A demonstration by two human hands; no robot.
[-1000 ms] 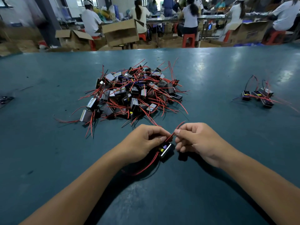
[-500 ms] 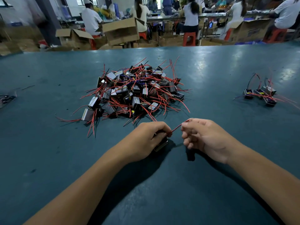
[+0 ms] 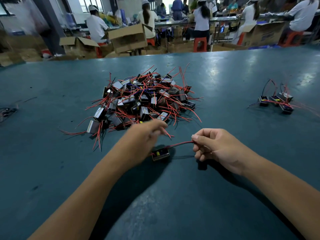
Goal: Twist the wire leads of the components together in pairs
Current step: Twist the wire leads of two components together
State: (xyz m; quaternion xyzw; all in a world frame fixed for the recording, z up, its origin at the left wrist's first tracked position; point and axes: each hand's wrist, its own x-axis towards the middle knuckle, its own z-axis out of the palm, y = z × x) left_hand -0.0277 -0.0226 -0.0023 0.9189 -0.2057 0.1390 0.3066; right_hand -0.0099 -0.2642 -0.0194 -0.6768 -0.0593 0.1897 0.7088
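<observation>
- Two bare forearms in shot, no sleeves showing.
- Left hand blurred, nothing worn on it.
- Right hand ringless, short nails, wrist bare.

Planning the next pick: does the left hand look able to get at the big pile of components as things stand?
Probably yes. The left hand is blurred but seems to hold nothing, just short of the pile, with only bare table around. The right hand pinches the component's leads.

A single head-worn wide-angle view looks forward and down from just above the person's forearms, close over the near edge of the teal counter, facing across it toward seated workers at far benches.
</observation>
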